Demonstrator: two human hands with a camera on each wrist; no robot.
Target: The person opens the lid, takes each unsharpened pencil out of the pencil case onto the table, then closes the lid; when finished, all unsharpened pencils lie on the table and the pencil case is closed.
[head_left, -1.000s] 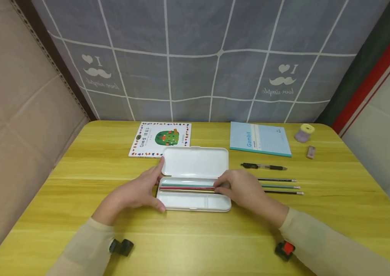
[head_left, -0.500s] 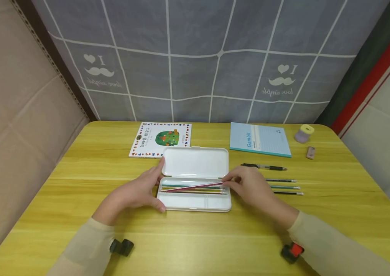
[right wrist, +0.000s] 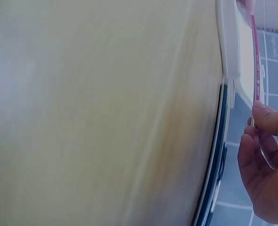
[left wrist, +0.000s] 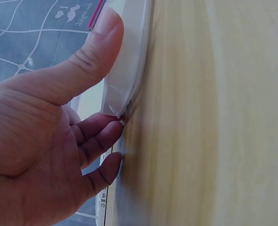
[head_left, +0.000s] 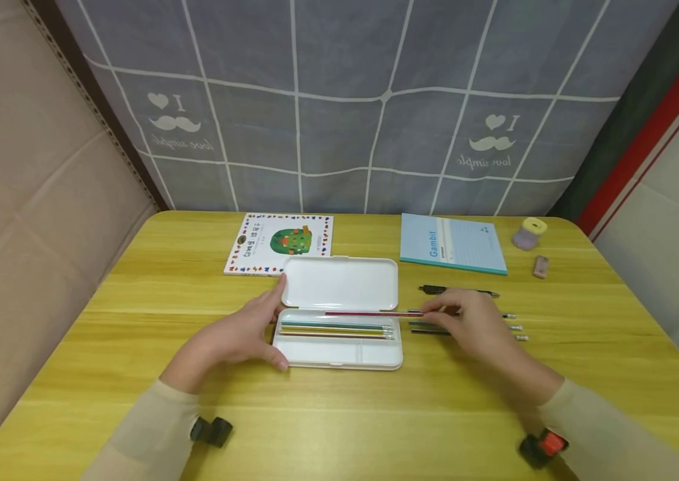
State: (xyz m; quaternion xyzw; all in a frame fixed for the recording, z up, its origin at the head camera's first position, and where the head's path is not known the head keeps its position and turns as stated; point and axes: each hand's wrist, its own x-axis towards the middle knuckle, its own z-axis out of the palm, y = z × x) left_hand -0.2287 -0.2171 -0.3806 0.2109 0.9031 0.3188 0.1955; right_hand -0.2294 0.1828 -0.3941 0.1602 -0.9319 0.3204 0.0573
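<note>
A white pencil case (head_left: 321, 351) lies with its lid (head_left: 339, 282) raised at the back. Several pencils (head_left: 333, 330), green, yellow and brownish, rest in its rear compartment. My left hand (head_left: 237, 334) grips the case's left end, thumb at the front corner and fingers toward the hinge side; the left wrist view shows the thumb along the white wall (left wrist: 127, 61). Between thumb and fingertips my right hand (head_left: 474, 324) pinches a red pencil (head_left: 369, 313) near one end. This pencil extends leftward above the case. Beneath the right hand lie dark and green pencils (head_left: 426, 331), partly hidden.
A black pen (head_left: 433, 290) lies behind the right hand. Farther back are a picture book (head_left: 255, 260), partly behind the lid, and a blue notebook (head_left: 477, 244). At the right sit a yellow-and-purple sharpener-like container (head_left: 528, 238) and a small eraser (head_left: 541, 266). A curtain hangs behind the table.
My right hand has lifted the red pencil out from among the others in the case and moved it rightward, over the pencils on the table. The left hand has stayed in place.
</note>
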